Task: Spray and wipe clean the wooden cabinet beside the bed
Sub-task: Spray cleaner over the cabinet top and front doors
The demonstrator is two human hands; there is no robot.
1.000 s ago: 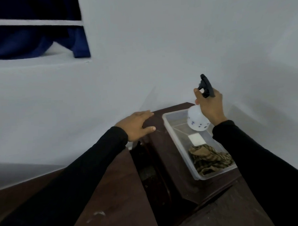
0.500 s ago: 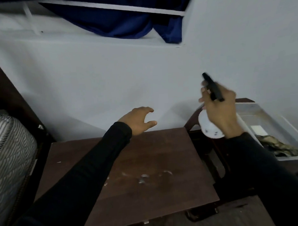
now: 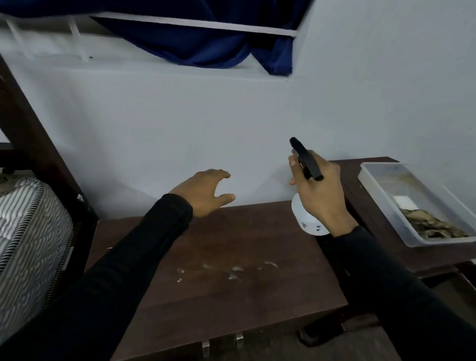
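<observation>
The dark wooden cabinet [image 3: 214,290] stands beside the bed, its top marked with several whitish smears near the middle. My right hand [image 3: 318,193] grips a white spray bottle [image 3: 308,218] with a black trigger head, held above the cabinet's back right corner. My left hand [image 3: 204,191] hovers over the cabinet's back edge with loosely spread fingers, holding nothing. A crumpled patterned cloth [image 3: 435,225] lies in a clear plastic tub [image 3: 378,171] on the right.
A striped mattress [image 3: 21,236] and dark bed post [image 3: 18,116] are on the left. A second dark wooden surface [image 3: 375,229] on the right carries the tub. A blue curtain [image 3: 197,32] hangs above the grey wall.
My view has swung left from the tub to the cabinet. My right hand has carried the spray bottle out of the tub to over the cabinet's right side. My left hand lifted off the wood.
</observation>
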